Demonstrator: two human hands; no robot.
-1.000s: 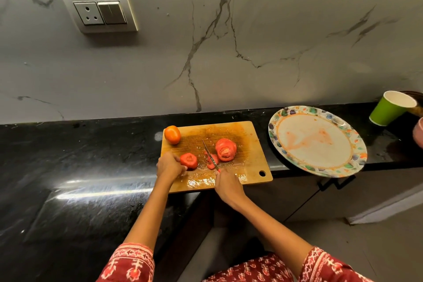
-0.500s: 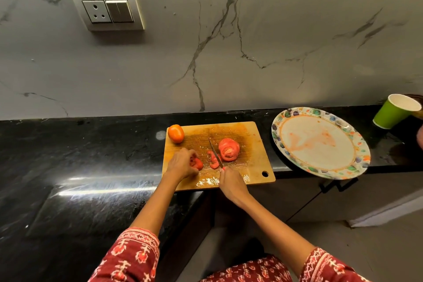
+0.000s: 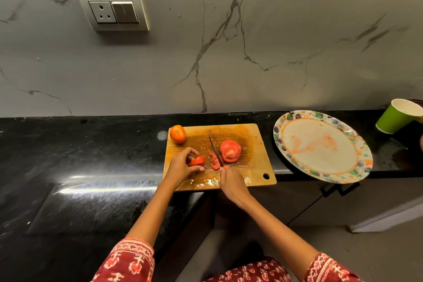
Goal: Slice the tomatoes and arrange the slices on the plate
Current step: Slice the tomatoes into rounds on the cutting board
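Two arms in red patterned sleeves (image 3: 128, 261) reach up from the bottom. The right hand (image 3: 231, 182) is curled round the handle of a knife (image 3: 215, 150). The handle is almost all hidden in the fist. The thin blade points away from the person and lies on the wooden cutting board (image 3: 251, 167), between the tomato pieces. The left hand (image 3: 180, 165) has its fingers and thumb bent round a tomato chunk (image 3: 197, 161), holding it down on the board. Just beside the blade on its left lies a thin cut slice (image 3: 214, 160). Just right of the blade sits a big tomato half (image 3: 230, 151) with its cut face showing. A whole orange tomato (image 3: 177, 134) sits at the far left corner of the board. The near part of the board is wet. The board rests on a shiny black tabletop (image 3: 91, 155). To the right is a plate (image 3: 283, 126) with a colourful rim and reddish smears. It has no slices on it and hangs over the tabletop edge. Farther right is a green paper cup (image 3: 393, 117). Behind is a grey marble wall (image 3: 251, 41) with a socket (image 3: 113, 10).
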